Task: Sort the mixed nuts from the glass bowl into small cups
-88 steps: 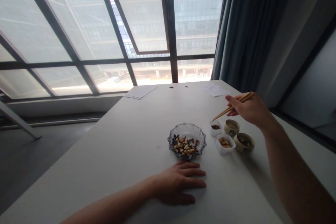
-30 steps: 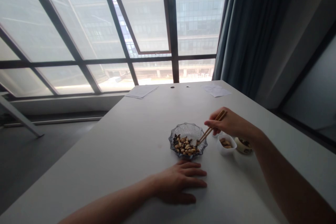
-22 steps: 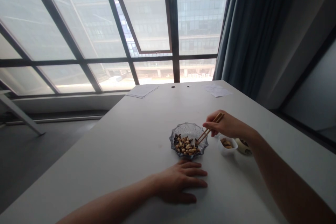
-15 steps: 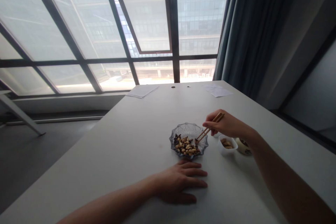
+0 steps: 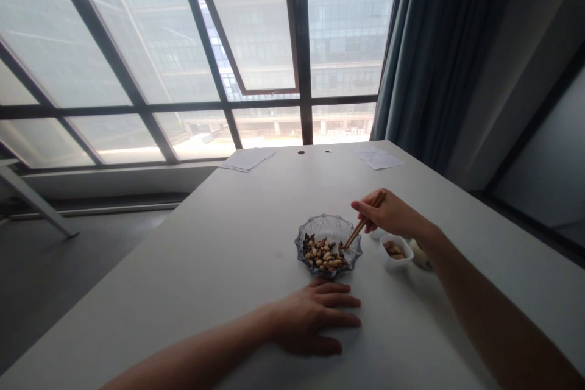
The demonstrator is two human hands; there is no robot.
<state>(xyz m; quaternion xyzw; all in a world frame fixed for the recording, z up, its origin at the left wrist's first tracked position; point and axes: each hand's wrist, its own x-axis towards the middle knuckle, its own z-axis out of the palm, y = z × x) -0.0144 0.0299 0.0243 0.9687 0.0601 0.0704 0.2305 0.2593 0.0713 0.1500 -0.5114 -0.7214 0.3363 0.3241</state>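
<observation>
Since the earlier frames, my right hand has traversed left from above the cups and now sits over the right rim of the glass dish, while my left hand has held its position. The right grip is clamped on a pair of wooden chopsticks, which angle down and left, with their tips together at the inner right edge of the dish. I cannot tell whether the tips hold anything.

The left hand lies palm down on the white bench near its near edge, fingers apart and extended, not grasping anything. Its fingertips are just short of the dish, and I cannot confirm contact.

The dish stands on the bench between the two hands, well in from the edges, and holds tan nuts with dark pieces at its far left. Just right of it, a small square white cup holds more tan nuts. Behind that cup, a ceramic cup is partly hidden by the right forearm. A second white cup shows only in part beneath the right hand.

Two sheets of paper lie at the far edge of the bench, below a large window.
</observation>
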